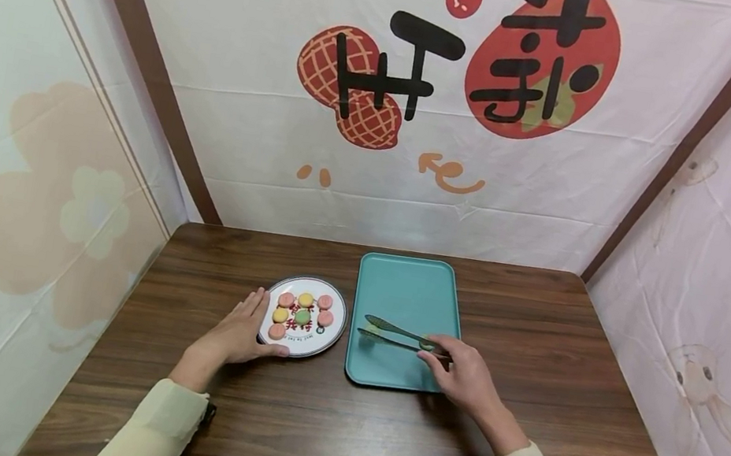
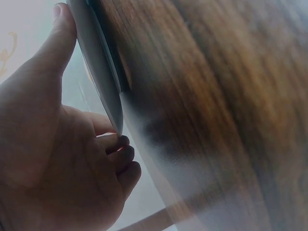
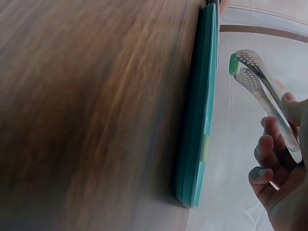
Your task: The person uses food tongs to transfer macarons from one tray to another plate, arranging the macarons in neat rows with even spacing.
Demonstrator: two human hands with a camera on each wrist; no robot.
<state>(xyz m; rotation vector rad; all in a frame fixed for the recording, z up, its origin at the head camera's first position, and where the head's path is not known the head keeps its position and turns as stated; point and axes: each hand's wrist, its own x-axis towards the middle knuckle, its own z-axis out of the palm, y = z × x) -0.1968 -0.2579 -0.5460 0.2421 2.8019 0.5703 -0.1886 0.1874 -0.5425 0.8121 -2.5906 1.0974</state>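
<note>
My left hand holds the edge of a round white plate, its thumb on the near rim and its fingers along the left side. Several pink, yellow and green macarons lie on that plate. In my right hand are metal tongs, gripped between thumb and fingers. The perforated tong heads pinch a green macaron, seen in the right wrist view above the teal tray. From the head view, the tongs partly cover this macaron. The plate appears edge-on in the left wrist view.
Plate and tray stand side by side on a dark wooden table, with a narrow gap between them. A printed white curtain hangs behind the table, and more cloth hangs at both sides. A pale yellowish patch shows along the tray's edge.
</note>
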